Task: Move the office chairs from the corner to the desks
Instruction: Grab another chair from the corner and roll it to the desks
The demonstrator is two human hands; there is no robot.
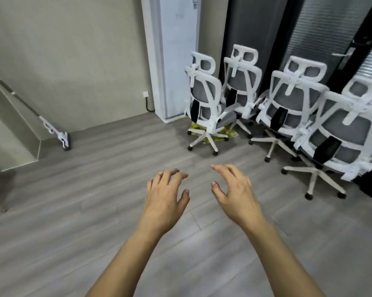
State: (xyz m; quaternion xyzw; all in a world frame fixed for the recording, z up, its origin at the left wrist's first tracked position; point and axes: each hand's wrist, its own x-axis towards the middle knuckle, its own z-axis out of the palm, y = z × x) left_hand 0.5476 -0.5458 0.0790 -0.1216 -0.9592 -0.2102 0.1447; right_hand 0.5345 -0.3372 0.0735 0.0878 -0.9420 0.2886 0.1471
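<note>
Left hand (165, 196): held out over grey plank floor (73, 232), fingers spread, loosely bent, gripping nothing.
Right hand (234, 189): alongside, apart from the left, equally empty.
Office chairs (287, 99): four, with white frames, grey mesh backs, headrests and castered star bases; bunched in the corner, well beyond both hands, between white cabinet unit (174, 61) and dark panels (245, 28).

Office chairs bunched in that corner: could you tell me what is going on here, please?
A person is facing four white-framed office chairs that stand bunched together beside a tall white unit. The left hand and right hand are held out over the floor with relaxed fingers, holding nothing and touching no chair. So no chair has been taken hold of yet. A stick vacuum leans against the wall to the left.
</note>
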